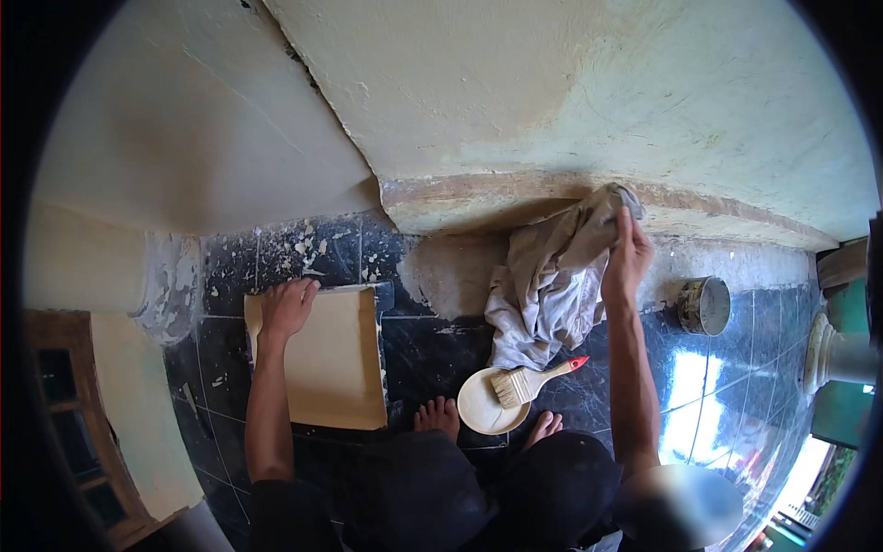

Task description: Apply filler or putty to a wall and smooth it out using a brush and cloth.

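A cardboard sheet (331, 359) is laid on the tiled floor (432, 354) at the left under the left hand (288, 306), a cloth (552, 285) is held against the wall base (478, 198) by the right hand (627, 259), a brush (529, 380) is rested on a bowl (483, 405) before the feet, and a tin (705, 305) is placed at the right.

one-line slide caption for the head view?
Crouched on dark tiles, right hand presses a grey cloth to the wall base; left hand rests on cardboard.
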Demonstrator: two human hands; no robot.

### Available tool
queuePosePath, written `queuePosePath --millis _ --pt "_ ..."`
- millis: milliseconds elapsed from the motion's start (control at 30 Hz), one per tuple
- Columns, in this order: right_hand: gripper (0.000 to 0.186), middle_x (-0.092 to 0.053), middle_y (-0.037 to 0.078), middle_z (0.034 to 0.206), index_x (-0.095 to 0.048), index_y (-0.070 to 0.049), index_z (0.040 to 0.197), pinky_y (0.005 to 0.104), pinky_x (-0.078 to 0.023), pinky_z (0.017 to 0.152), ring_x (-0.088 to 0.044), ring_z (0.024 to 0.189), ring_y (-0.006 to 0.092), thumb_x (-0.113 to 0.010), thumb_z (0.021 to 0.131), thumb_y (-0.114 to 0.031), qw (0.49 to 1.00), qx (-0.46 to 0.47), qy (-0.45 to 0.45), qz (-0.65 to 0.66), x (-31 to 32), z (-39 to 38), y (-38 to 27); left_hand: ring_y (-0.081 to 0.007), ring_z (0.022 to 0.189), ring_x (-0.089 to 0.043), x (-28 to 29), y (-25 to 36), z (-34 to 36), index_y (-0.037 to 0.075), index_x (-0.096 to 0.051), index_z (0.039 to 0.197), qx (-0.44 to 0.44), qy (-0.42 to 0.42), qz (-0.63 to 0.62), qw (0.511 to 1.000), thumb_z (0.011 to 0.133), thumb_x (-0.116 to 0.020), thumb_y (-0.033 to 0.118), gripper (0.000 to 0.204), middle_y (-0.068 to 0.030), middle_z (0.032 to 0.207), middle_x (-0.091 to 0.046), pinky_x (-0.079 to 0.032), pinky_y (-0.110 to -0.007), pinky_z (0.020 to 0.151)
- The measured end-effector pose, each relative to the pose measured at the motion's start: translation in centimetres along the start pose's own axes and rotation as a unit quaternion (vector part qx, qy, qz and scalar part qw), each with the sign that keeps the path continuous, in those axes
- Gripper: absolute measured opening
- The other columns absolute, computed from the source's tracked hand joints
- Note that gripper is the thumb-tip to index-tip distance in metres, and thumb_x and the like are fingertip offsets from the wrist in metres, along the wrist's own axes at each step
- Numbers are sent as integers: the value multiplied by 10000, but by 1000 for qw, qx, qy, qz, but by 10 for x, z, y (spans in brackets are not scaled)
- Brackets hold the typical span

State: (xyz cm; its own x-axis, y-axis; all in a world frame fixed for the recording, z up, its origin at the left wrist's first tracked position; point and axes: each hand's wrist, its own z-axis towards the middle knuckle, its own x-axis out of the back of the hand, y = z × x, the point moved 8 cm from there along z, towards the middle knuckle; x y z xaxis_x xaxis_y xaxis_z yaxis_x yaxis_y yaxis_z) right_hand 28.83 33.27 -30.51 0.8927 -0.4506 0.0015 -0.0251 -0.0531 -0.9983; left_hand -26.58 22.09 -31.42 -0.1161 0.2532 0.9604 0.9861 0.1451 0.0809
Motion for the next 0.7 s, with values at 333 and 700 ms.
queuePosePath --millis 333,700 --pt "265 -686 203 830 -647 32 1029 541 -348 1052 -551 1088 470 -538 830 -104 820 380 -98 -417 -127 -49 -26 -383 914 -626 0 2 -4 121 -688 1031 1 0 4 1000 967 -473 335 310 -154 980 -674 -483 -477 800" --pt "381 -559 180 1152 -608 -19 1118 415 -487 900 -534 1069 373 -596 737 -3 927 317 -3 -199 -115 -43 -46 -339 883 -644 1 2 -9 138 -696 997 -34 68 -14 997 936 -505 255 232 -105 945 -688 -500 -460 765"
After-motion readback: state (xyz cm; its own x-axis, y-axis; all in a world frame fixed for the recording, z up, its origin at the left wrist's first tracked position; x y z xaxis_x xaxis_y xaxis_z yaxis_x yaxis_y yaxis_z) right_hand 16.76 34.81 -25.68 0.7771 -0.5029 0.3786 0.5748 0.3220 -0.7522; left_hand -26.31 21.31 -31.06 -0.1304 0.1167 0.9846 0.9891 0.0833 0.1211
